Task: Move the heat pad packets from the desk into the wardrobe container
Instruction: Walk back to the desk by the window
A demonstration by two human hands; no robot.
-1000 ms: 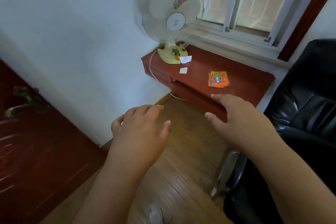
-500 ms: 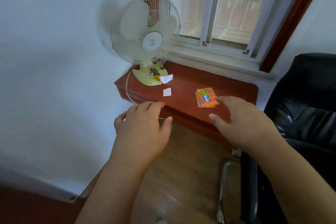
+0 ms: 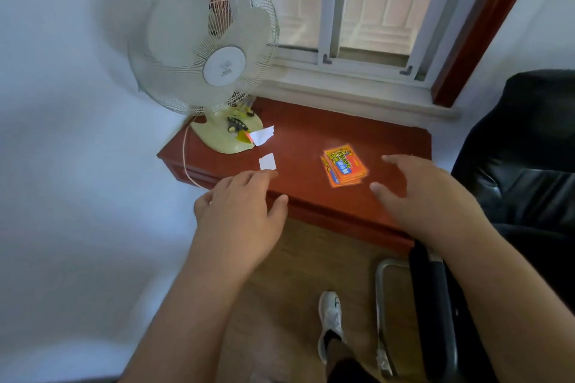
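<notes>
While flat, glossy heat pad packets [image 3: 343, 166] lie stacked

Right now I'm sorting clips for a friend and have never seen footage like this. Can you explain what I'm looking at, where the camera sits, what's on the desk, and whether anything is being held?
The camera is worn on a person's head, looking forward and down, so the two bare arms reaching in from the bottom are the wearer's own. The left hand and right hand are both open and empty, spread above the front of a red-brown desk under a window. A small stack of orange heat pad packets lies flat on the desk, just left of the right hand's fingertips, not yet touched. At the desk's left end stands a pale fan, with two white paper scraps near its base. A black chair sits at right, and the wearer's white shoe shows below.
</notes>
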